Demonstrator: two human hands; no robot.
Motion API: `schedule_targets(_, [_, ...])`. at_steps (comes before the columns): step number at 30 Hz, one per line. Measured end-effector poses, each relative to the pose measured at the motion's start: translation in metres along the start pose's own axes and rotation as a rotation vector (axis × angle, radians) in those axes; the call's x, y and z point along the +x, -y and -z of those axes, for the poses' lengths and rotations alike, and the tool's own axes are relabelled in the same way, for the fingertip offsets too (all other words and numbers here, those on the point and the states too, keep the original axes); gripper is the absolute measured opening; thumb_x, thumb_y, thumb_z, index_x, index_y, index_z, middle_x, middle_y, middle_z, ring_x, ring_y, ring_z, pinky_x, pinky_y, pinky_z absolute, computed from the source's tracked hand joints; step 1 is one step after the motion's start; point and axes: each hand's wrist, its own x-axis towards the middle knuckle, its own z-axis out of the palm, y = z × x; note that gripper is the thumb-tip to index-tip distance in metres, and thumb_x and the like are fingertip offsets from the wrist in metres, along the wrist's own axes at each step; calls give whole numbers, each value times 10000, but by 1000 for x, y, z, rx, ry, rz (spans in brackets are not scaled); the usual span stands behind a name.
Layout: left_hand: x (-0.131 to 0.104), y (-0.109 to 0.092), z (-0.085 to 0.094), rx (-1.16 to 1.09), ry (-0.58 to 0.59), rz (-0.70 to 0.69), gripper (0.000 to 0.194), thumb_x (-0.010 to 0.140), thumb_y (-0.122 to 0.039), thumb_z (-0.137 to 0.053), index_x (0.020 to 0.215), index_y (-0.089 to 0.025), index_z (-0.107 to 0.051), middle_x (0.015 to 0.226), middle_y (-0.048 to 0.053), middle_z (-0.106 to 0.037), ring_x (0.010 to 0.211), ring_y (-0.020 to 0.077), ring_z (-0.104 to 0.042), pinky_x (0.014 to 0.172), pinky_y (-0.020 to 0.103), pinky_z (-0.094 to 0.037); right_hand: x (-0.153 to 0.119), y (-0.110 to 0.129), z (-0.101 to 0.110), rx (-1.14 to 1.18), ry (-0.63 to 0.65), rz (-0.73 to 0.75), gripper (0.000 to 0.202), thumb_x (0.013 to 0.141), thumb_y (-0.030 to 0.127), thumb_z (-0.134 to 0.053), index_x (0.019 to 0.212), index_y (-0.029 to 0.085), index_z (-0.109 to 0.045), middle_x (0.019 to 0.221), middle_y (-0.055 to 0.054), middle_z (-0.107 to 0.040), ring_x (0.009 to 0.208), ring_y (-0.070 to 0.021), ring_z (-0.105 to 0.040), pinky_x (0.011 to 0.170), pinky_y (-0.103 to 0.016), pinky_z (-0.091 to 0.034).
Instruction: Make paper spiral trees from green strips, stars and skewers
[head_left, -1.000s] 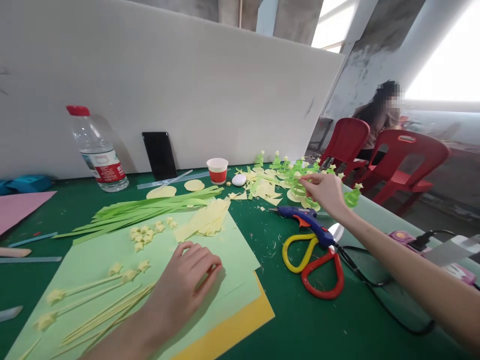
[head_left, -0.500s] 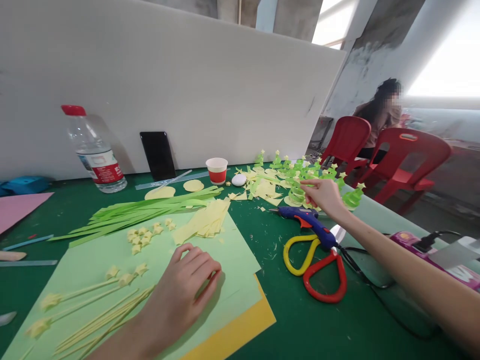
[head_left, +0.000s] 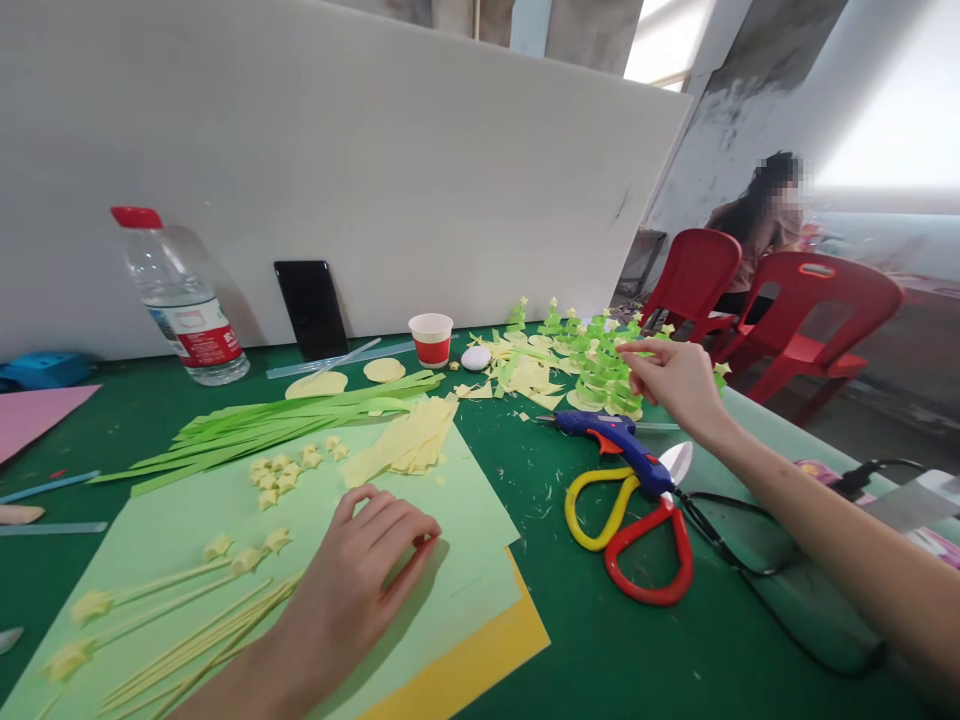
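Observation:
My left hand (head_left: 367,565) rests on the light green paper (head_left: 480,510), fingers loosely curled and thumb near the index finger, with nothing visible between them. Folded paper stars (head_left: 276,470) and thin sticks (head_left: 202,650) lie beside it, some sticks tipped with a star. Over the right side of the table, my right hand (head_left: 675,385) hovers with a finger stretched out and nothing visible in it. Just left of and behind it stands a cluster of green spiral paper trees (head_left: 604,375) topped with pale stars. Part of the cluster is hidden by this hand.
A blue glue gun (head_left: 611,432) lies on scissors (head_left: 649,598), its cord running right. Behind are yellow paper scraps (head_left: 529,375), a paper cup (head_left: 431,345), a phone (head_left: 309,310) and a water bottle (head_left: 191,320). Green strips (head_left: 277,430) lie left. A person (head_left: 761,225) sits beyond red chairs (head_left: 817,320).
My right hand has moved right and slightly up, away from the nearest trees, uncovering more of them. My left hand has stayed nearly still.

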Motion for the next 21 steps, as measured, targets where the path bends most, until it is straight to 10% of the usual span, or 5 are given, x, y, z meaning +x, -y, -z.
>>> schedule_targets(8, [15,14,27,19,6,55,246,836,-366,-470,722,-253,-656,618,-39,-657,567,146,-528,758,362,-341,-32,17,1,170,-10,134,132,772,190,-521,756,116,-629,366,76,-443,290,-41,-329,364,-186,-300])
schedule_targets(14, [30,15,50,-26,110,480,463,772,-486,-429,402,-209,-452,372,-39,-419,431,149,-440,641,343,-430,-41,33,25,302,-169,226,215,724,373,-530,778,179,-605,401,46,-448,326,-84,-345,343,-224,-248])
schedule_targets(18, [36,19,63,-67,115,571,311,734,-455,-483,957,-261,-581,984,18,-628,796,205,-603,648,299,-481,-53,39,30,306,-131,263,202,733,432,-516,704,243,-581,410,39,-437,331,-100,-341,336,-241,-252])
schedule_targets(21, [39,23,76,-71,96,630,292,721,-485,-521,854,-252,-636,1108,31,-602,1078,275,-503,841,357,-432,-65,41,23,269,-22,292,231,698,442,-523,641,229,-590,394,27,-447,305,-96,-336,319,-241,-272])
